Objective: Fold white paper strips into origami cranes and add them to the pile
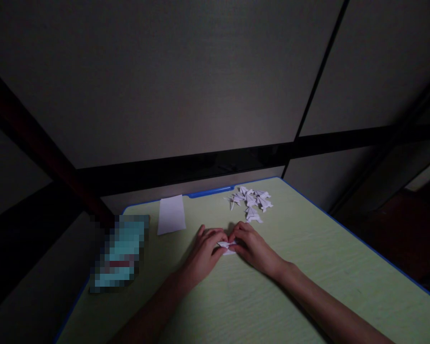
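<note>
White folded paper [230, 252], illegible pixelated teal object [123, 246]

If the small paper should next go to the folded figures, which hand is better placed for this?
Probably the right hand. It touches the small paper and lies closer to the folded figures. The left hand touches the paper too, but is farther from them, nearer the white sheet.
</note>
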Available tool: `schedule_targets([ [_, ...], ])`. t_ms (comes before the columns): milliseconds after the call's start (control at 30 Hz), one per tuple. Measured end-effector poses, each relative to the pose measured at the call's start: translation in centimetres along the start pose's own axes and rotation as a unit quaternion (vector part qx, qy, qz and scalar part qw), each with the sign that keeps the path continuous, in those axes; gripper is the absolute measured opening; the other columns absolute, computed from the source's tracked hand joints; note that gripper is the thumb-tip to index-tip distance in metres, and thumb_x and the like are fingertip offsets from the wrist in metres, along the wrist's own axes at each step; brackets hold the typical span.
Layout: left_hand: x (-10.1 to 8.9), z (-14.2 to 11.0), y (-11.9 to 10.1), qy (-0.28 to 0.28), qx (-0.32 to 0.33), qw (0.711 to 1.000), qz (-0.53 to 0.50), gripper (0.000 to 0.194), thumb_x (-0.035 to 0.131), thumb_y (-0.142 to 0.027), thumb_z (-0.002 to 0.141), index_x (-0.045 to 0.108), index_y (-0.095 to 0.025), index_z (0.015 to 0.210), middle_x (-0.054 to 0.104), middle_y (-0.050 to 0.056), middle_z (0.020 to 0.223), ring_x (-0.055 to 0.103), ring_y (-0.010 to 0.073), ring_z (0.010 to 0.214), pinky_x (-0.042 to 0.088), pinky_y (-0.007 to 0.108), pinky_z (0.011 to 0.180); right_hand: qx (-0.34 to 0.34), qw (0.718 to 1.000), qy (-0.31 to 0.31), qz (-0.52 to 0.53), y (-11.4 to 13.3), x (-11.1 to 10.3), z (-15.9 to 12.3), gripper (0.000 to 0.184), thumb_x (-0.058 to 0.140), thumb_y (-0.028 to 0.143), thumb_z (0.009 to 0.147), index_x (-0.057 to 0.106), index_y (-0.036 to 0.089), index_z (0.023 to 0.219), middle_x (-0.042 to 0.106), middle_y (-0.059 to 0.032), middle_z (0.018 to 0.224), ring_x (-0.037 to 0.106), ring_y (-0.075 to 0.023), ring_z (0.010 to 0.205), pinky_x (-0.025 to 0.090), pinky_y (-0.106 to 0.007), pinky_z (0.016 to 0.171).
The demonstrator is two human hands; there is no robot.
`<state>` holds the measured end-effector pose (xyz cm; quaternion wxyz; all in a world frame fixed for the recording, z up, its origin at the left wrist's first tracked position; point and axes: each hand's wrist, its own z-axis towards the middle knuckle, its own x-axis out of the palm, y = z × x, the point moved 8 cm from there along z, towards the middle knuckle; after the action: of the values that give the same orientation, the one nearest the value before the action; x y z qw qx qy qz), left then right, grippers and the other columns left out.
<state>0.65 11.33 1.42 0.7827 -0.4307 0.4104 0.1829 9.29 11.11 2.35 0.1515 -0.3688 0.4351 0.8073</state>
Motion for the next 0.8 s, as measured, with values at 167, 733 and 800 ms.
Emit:
schedule_targets([
  [167,-0.2,-0.1,-1.1,0.021,0.049,0.998,0.026,0.012,0.047,-0.018,0.073,0.056,-0.024,0.078,0.060,-0.002,0.094,0.046,0.0131,0.098,0.015,0.040,0.095,0.002,1.000,-0.009,-0.007,-0.3,-0.2,0.0,0.012,0.051,0.027,0.072,0.054,0.016,0.073,0.048,-0.0050,0.075,0.045,-0.0169,0.073,0.036,-0.028,0.064],
  [733,-0.3,-2.9,-3.7,0.118,0.143,0.960,0.207,0.036,0.036,-0.025,0.079,0.039,-0.020,0.114,0.042,0.003,0.122,0.029,0.0161,0.116,0.016,0.037,0.098,-0.011,0.997,0.035,0.066,-0.7,-0.5,0.3,0.015,0.056,0.029,0.068,0.058,0.015,0.073,0.051,-0.0041,0.073,0.047,-0.0149,0.071,0.038,-0.025,0.063],
  [800,-0.4,-3.1,-3.5,0.123,0.159,0.961,0.193,0.038,0.035,-0.026,0.079,0.034,-0.022,0.117,0.038,0.001,0.125,0.027,0.0156,0.117,0.015,0.037,0.097,-0.001,0.997,0.038,0.066,-0.8,-0.5,0.5,0.015,0.058,0.029,0.066,0.058,0.015,0.072,0.050,-0.0038,0.072,0.047,-0.0145,0.069,0.037,-0.024,0.061],
])
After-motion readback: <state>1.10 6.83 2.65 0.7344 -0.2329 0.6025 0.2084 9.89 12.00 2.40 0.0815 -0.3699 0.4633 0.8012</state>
